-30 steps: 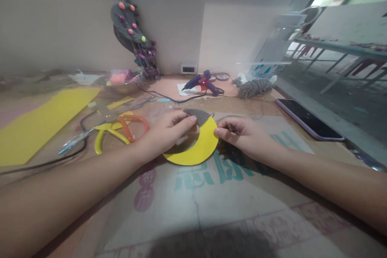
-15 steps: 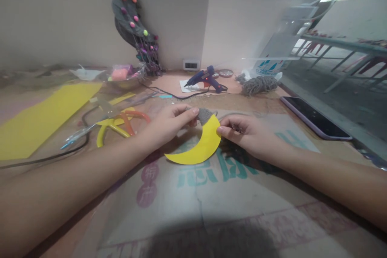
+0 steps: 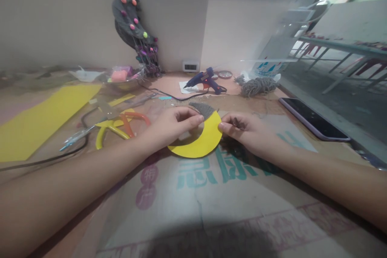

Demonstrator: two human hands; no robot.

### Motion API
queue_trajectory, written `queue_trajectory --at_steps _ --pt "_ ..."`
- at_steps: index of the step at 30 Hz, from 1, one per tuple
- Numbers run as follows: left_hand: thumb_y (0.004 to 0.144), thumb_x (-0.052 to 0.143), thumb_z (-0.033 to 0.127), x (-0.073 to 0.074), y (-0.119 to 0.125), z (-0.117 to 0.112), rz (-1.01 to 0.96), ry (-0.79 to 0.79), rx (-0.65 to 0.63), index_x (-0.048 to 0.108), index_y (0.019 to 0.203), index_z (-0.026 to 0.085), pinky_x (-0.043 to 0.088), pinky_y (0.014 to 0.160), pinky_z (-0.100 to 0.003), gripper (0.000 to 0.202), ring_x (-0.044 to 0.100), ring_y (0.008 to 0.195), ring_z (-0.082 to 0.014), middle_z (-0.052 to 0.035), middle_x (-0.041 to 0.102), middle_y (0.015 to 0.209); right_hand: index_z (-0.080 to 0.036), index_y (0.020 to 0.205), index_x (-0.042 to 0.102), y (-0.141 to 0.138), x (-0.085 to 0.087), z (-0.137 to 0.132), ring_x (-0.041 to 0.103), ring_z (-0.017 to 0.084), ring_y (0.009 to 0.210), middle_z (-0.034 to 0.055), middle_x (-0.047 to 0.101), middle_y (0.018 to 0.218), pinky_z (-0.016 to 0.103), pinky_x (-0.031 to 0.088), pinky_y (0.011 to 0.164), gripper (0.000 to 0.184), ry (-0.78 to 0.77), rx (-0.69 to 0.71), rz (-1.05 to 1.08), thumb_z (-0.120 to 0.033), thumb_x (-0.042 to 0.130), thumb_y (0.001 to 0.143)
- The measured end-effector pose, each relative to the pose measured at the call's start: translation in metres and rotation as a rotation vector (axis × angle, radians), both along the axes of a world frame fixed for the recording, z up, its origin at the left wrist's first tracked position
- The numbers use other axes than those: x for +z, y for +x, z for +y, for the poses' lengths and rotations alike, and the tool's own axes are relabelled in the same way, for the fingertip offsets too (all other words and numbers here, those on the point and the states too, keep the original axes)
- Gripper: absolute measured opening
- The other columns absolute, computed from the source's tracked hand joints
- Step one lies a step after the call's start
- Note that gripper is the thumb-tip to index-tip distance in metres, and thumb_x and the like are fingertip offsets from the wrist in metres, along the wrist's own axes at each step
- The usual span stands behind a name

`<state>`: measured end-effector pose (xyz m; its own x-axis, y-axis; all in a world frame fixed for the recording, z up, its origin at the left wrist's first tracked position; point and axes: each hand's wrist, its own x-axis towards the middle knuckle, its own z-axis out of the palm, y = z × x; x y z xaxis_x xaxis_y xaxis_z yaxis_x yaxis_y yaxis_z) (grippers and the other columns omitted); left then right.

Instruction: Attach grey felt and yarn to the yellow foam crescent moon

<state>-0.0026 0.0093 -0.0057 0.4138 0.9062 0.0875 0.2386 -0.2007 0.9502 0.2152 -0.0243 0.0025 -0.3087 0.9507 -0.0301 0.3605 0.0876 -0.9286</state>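
A yellow paper crescent (image 3: 208,139) is held a little above the cardboard, its upper end wrapped in grey yarn (image 3: 203,109). My left hand (image 3: 178,125) is closed on the inner edge near the wrapped part, thumb on top. At the outer edge, my right hand (image 3: 246,131) is closed, with its thumb and fingertip touching the crescent. A small dark tangle, apparently the loose yarn, shows within its curled fingers. The crescent's lower left tip is partly hidden behind my left hand.
Orange-and-yellow-handled scissors (image 3: 113,131) and a yellow sheet (image 3: 51,117) lie left. Behind are a blue glue gun (image 3: 205,80) with its cord, and a yarn skein (image 3: 258,86). A phone (image 3: 314,119) lies right. A decorated grey crescent (image 3: 130,20) leans on the wall.
The crescent has turned and tilted, its lower tip passing behind my left hand. More of the yarn-wrapped end shows. My left hand has shifted slightly right along the inner edge.
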Motion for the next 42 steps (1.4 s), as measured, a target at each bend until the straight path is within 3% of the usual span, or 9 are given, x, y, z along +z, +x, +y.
queue_trajectory --at_steps 5,10,13,17,23,28,34,42 --pt "0.082 0.063 0.042 0.000 0.001 0.000 -0.043 0.004 0.032 0.061 0.079 0.017 0.040 0.052 -0.021 0.025 0.051 0.056 -0.0095 0.0007 0.060 0.069 -0.019 0.076 0.054 -0.002 0.003 -0.001 0.054 0.010 0.053 -0.0020 0.057 0.064 0.023 0.042 0.050 0.033 -0.007 0.011 0.002 -0.050 0.058 0.086" --pt "0.087 0.055 0.038 -0.006 0.000 0.007 -0.336 -0.013 0.247 0.052 0.076 0.019 0.045 0.060 -0.021 0.022 0.055 0.066 -0.0104 0.0022 0.054 0.071 -0.019 0.077 0.053 -0.002 0.002 -0.001 0.056 0.011 0.053 -0.0023 0.056 0.063 0.022 0.041 0.048 0.035 -0.012 -0.003 0.005 -0.053 0.057 0.086" --pt "0.088 0.051 0.040 -0.007 -0.002 0.008 -0.365 0.013 0.313 0.047 0.068 0.019 0.045 0.060 -0.022 0.029 0.054 0.066 -0.0120 0.0019 0.051 0.068 -0.019 0.077 0.053 -0.002 0.002 -0.002 0.056 0.011 0.054 -0.0023 0.055 0.062 0.022 0.042 0.049 0.035 -0.011 -0.001 0.008 -0.053 0.058 0.086" --pt "0.088 0.050 0.048 -0.003 -0.001 0.005 -0.187 0.048 0.292 0.052 0.069 0.019 0.042 0.059 -0.024 0.035 0.054 0.065 -0.0139 0.0002 0.055 0.068 -0.019 0.077 0.054 -0.001 0.002 -0.001 0.054 0.010 0.055 -0.0024 0.056 0.063 0.023 0.042 0.051 0.031 0.007 0.014 0.022 -0.049 0.057 0.087" --pt "0.089 0.050 0.045 0.000 -0.002 0.003 -0.008 0.134 0.201 0.063 0.079 0.017 0.043 0.068 -0.025 0.032 0.058 0.075 -0.0153 -0.0036 0.066 0.083 -0.019 0.077 0.053 0.000 0.000 0.000 0.054 0.010 0.054 -0.0027 0.055 0.062 0.023 0.043 0.052 0.033 -0.008 0.013 0.044 -0.051 0.059 0.086" --pt "0.083 0.059 0.036 0.004 0.001 -0.001 0.033 0.104 0.113 0.066 0.086 0.018 0.044 0.066 -0.025 0.020 0.060 0.075 -0.0154 -0.0021 0.069 0.085 -0.020 0.078 0.052 -0.001 0.002 0.000 0.052 0.010 0.052 -0.0021 0.056 0.062 0.023 0.040 0.049 0.033 -0.011 0.032 0.010 -0.051 0.056 0.087" --pt "0.078 0.063 0.050 0.007 0.002 -0.006 0.153 0.107 0.122 0.068 0.078 0.016 0.044 0.058 -0.026 0.035 0.059 0.066 -0.0164 -0.0039 0.068 0.074 -0.018 0.077 0.059 0.000 0.001 0.003 0.051 0.012 0.061 -0.0005 0.056 0.069 0.025 0.040 0.057 0.029 0.115 0.062 -0.119 -0.045 0.056 0.087" --pt "0.079 0.062 0.048 0.002 0.001 -0.003 0.144 0.086 0.089 0.070 0.084 0.014 0.044 0.058 -0.026 0.035 0.060 0.068 -0.0163 -0.0051 0.069 0.079 -0.019 0.075 0.059 -0.001 0.004 0.002 0.050 0.013 0.061 -0.0003 0.055 0.068 0.025 0.039 0.058 0.026 0.142 0.052 -0.160 -0.042 0.056 0.086"
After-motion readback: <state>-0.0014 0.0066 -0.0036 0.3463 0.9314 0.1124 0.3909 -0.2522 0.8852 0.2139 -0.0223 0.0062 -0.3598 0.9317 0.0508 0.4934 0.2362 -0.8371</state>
